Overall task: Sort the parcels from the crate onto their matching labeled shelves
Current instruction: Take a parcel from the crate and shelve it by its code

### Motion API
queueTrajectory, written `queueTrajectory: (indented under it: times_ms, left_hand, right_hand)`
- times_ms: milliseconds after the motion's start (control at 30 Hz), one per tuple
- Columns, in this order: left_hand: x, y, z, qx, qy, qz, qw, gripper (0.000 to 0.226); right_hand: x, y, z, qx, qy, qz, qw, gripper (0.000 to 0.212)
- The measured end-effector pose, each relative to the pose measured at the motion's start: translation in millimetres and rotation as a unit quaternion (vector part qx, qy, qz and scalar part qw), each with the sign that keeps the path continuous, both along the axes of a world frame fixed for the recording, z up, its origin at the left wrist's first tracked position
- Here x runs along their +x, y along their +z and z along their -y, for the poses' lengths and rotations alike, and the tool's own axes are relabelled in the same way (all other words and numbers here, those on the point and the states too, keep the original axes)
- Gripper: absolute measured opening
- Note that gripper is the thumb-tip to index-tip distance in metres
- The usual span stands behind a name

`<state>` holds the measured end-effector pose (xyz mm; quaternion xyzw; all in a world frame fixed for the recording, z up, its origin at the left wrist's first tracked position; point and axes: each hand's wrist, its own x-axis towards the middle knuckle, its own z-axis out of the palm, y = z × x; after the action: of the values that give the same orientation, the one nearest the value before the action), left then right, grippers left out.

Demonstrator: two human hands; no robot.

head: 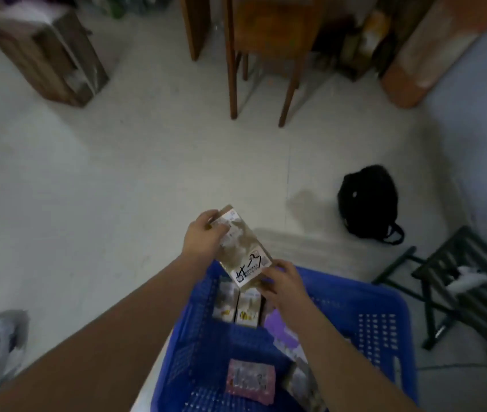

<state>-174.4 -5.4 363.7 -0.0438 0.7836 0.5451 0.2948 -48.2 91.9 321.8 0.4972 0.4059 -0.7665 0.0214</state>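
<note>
While you hold the parcel (242,248) above the blue crate (385,316), your left hand (206,236) grips its far end and your right hand (284,281) pinches its near corner. You look to be reading its label. Next, find the shelf that matches.
</note>
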Motion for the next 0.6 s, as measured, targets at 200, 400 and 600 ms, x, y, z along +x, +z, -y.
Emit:
queueTrajectory:
  times_ms: [200, 400, 600]
  left_hand:
    - [-54.0, 252.9, -39.5, 0.055, -0.076, -0.147, 0.985, 0.045]
    - [-59.9, 471.7, -55.0, 0.128, -0.093, -0.275, 0.948, 0.047]
    - [-29.7, 636.6, -49.1, 0.213, -0.122, -0.353, 0.903, 0.045]
  right_hand:
    - [-45.6, 232.4, -36.3, 0.061, -0.008, -0.148, 0.987, 0.025]
    - [-55.1, 436.4, -59.8, 0.153, 0.028, -0.242, 0.958, 0.025]
    - [-34.0, 592.3, -56.1, 0.214, 0.076, -0.326, 0.918, 0.030]
